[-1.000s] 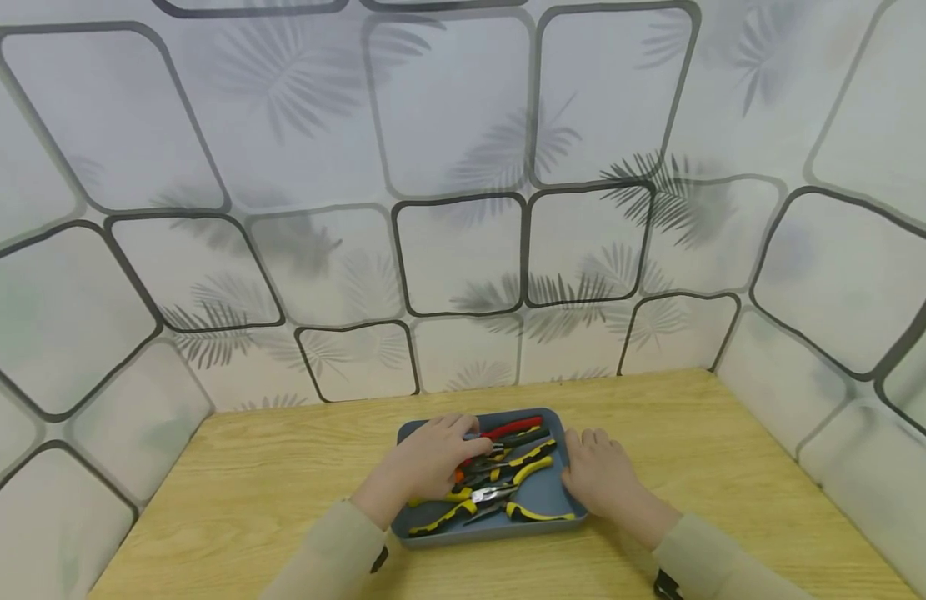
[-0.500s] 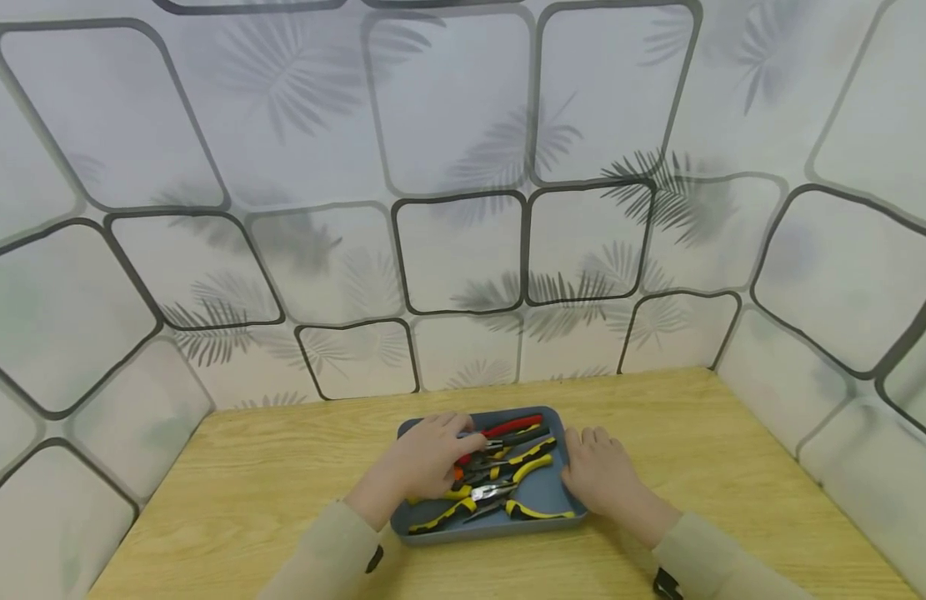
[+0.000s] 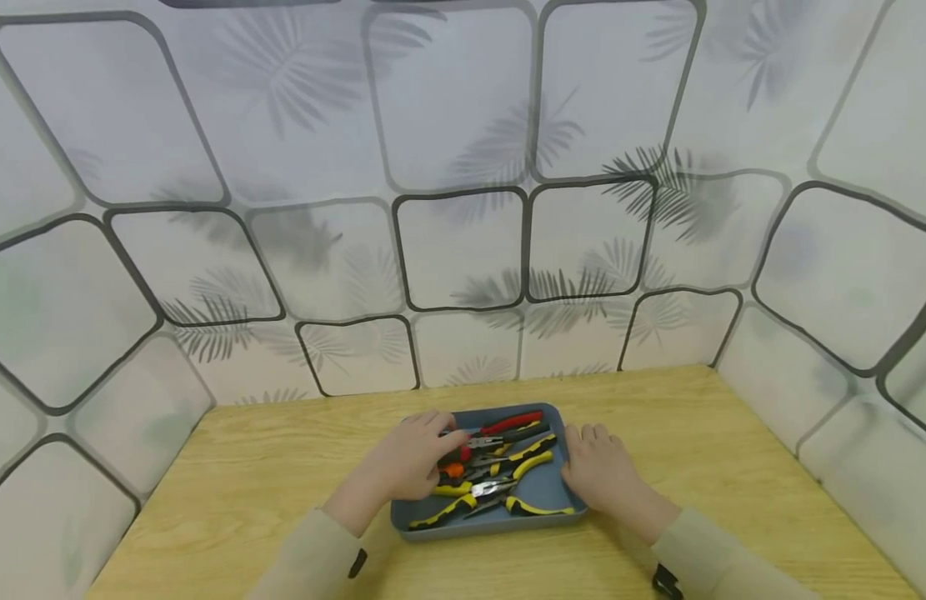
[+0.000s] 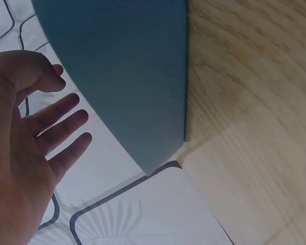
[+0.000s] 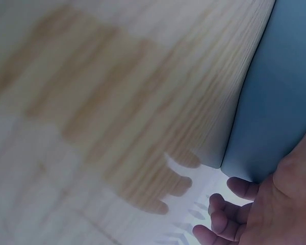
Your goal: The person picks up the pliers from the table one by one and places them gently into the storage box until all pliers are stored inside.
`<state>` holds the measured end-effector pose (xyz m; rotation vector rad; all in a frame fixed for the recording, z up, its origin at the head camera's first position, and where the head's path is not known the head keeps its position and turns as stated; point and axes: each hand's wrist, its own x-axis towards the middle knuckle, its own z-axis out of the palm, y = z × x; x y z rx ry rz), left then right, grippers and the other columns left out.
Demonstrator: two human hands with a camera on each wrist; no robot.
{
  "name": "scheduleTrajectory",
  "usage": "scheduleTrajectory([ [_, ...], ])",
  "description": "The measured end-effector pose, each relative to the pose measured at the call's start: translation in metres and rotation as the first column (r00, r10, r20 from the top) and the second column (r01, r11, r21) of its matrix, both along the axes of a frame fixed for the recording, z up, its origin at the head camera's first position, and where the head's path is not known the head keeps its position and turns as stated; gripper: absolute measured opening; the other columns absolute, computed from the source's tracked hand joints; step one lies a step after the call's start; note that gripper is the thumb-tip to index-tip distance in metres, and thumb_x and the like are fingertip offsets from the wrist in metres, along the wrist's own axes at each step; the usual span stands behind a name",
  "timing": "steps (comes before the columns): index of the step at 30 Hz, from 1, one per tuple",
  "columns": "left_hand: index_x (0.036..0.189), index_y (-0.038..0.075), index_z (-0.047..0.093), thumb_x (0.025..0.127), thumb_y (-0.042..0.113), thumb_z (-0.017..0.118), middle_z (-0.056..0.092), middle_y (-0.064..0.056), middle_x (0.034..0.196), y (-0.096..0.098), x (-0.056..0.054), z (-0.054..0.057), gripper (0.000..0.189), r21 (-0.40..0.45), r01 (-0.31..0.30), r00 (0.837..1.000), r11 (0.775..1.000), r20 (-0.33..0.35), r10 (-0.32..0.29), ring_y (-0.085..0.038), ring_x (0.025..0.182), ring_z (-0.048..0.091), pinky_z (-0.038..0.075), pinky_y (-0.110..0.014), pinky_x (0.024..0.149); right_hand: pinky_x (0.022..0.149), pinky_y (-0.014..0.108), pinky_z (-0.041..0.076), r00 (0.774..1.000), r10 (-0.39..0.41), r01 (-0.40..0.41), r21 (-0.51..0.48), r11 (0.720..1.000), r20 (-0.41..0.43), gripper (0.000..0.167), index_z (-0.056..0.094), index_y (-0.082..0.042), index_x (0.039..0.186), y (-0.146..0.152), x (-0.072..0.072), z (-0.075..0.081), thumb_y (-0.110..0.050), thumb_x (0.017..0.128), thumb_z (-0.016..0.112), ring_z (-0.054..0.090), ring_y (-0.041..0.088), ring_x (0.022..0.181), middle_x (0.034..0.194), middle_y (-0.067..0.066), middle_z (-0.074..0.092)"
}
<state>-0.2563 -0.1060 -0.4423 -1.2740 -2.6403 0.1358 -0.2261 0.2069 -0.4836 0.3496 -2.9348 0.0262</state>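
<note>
A blue-grey tray (image 3: 500,527) on the table holds several pliers with black-and-yellow handles, such as the silver-nosed pliers (image 3: 489,488) near the front. Towards the back lie pliers with a red handle (image 3: 512,423). My left hand (image 3: 412,456) reaches over the tray's left end and partly hides the tools there. Its fingers look spread and relaxed above the tray wall in the left wrist view, with nothing between them. My right hand (image 3: 603,469) rests along the tray's right side, fingers loosely bent by the outer wall (image 5: 265,112) in the right wrist view.
The tray stands on a light wooden table (image 3: 282,467). A pale wall covering (image 3: 463,250) with dark rounded outlines and leaf prints encloses the table at the back and both sides.
My left hand has shifted a little to the left, uncovering more of the red and orange tool parts. My right hand and the tray stay where they were.
</note>
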Motion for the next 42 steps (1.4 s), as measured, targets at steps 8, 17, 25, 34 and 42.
scheduleTrajectory([
  [8, 0.123, 0.022, 0.064, 0.082, 0.004, 0.069, 0.063, -0.004, 0.118, -0.018, 0.005, -0.006, 0.045, 0.058, 0.024, 0.999, 0.998, -0.026, -0.022, -0.023, 0.105, 0.063, 0.056, -0.041, 0.095, 0.07, 0.048, 0.052, 1.0, 0.004, -0.004, 0.006, 1.0, 0.018, 0.03, 0.056, 0.001, 0.112, 0.001, -0.001, -0.002, -0.02, 0.095, 0.068, 0.053, 0.031, 0.083, 0.09, 0.018, 0.057],
  [17, 0.127, 0.018, 0.064, 0.085, 0.007, 0.071, 0.061, -0.004, 0.117, -0.038, 0.012, -0.012, 0.044, 0.063, -0.003, 1.0, 0.998, -0.011, 0.004, -0.019, 0.097, 0.054, 0.053, -0.037, 0.087, 0.069, 0.048, 0.052, 1.0, 0.008, -0.008, 0.003, 1.0, 0.012, 0.027, 0.055, 0.001, 0.11, 0.0, -0.002, -0.003, -0.018, 0.095, 0.068, 0.052, 0.031, 0.081, 0.088, 0.017, 0.056],
  [25, 0.131, 0.019, 0.064, 0.088, 0.009, 0.073, 0.062, -0.003, 0.119, -0.054, 0.019, -0.018, 0.046, 0.105, -0.093, 0.994, 0.99, 0.061, 0.087, -0.021, 0.105, 0.061, 0.056, -0.042, 0.089, 0.071, 0.049, 0.053, 1.0, 0.014, -0.014, 0.008, 1.0, 0.025, 0.028, 0.056, 0.002, 0.112, -0.002, -0.003, -0.004, -0.018, 0.096, 0.068, 0.054, 0.033, 0.083, 0.09, 0.019, 0.057],
  [34, 0.134, 0.015, 0.063, 0.089, 0.023, 0.079, 0.065, -0.006, 0.124, -0.065, 0.024, -0.021, 0.048, 0.151, -0.12, 0.993, 0.981, 0.016, 0.119, -0.025, 0.114, 0.064, 0.057, -0.046, 0.097, 0.07, 0.047, 0.051, 0.999, 0.032, -0.033, 0.04, 0.999, 0.01, 0.032, 0.057, 0.004, 0.115, -0.001, -0.009, -0.005, -0.018, 0.095, 0.068, 0.051, 0.03, 0.082, 0.089, 0.016, 0.055],
  [42, 0.14, 0.01, 0.061, 0.092, 0.039, 0.081, 0.065, -0.008, 0.127, -0.075, 0.033, -0.022, 0.059, 0.161, -0.172, 0.985, 0.972, 0.057, 0.165, -0.025, 0.115, 0.064, 0.057, -0.047, 0.099, 0.072, 0.05, 0.054, 0.997, 0.041, -0.038, -0.034, 0.999, 0.068, 0.038, 0.059, 0.006, 0.123, 0.004, -0.012, -0.004, -0.016, 0.094, 0.069, 0.055, 0.031, 0.086, 0.101, 0.018, 0.063],
])
